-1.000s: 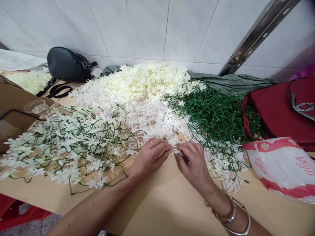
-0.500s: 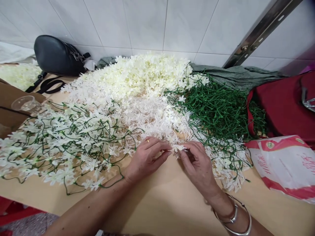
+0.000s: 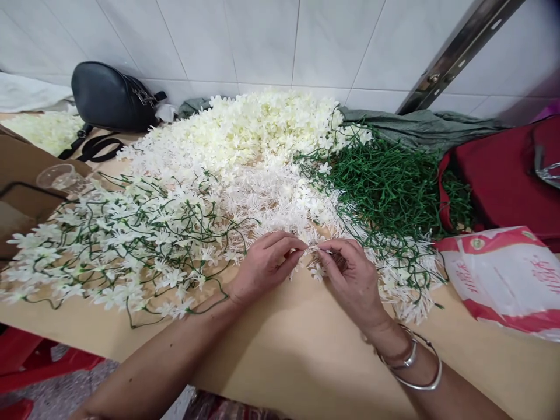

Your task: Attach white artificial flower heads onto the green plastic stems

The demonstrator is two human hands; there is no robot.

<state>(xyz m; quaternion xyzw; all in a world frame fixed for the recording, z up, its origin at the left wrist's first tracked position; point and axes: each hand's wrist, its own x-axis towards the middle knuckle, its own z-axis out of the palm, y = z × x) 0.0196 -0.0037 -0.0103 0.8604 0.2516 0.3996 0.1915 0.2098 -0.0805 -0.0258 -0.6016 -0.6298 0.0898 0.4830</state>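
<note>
My left hand (image 3: 273, 259) is closed in a pinch, its fingertips near those of my right hand (image 3: 350, 268), which pinches too. Between them is a thin white artificial flower piece (image 3: 312, 249), partly covered by the fingers. A white petal piece (image 3: 318, 272) shows just under the right fingertips. Behind the hands spreads a heap of white stamen pieces (image 3: 266, 198), with cream-white flower heads (image 3: 271, 122) piled beyond it. Left of my left hand lie white flowers on green stems (image 3: 144, 239). Loose green stems (image 3: 385, 186) form a pile at the right.
A black bag (image 3: 114, 96) stands by the tiled wall, near a clear plastic cup (image 3: 61, 177) and a cardboard box (image 3: 30, 169). To the right are a dark red bag (image 3: 503, 175) and a white-and-red plastic packet (image 3: 503, 277). A red stool (image 3: 44, 361) is below the table (image 3: 297, 350).
The white petal piece that was between my fingertips now sits lower, and thin white strands show between them. Both hands have shifted slightly up in view. The camera has turned a little.
</note>
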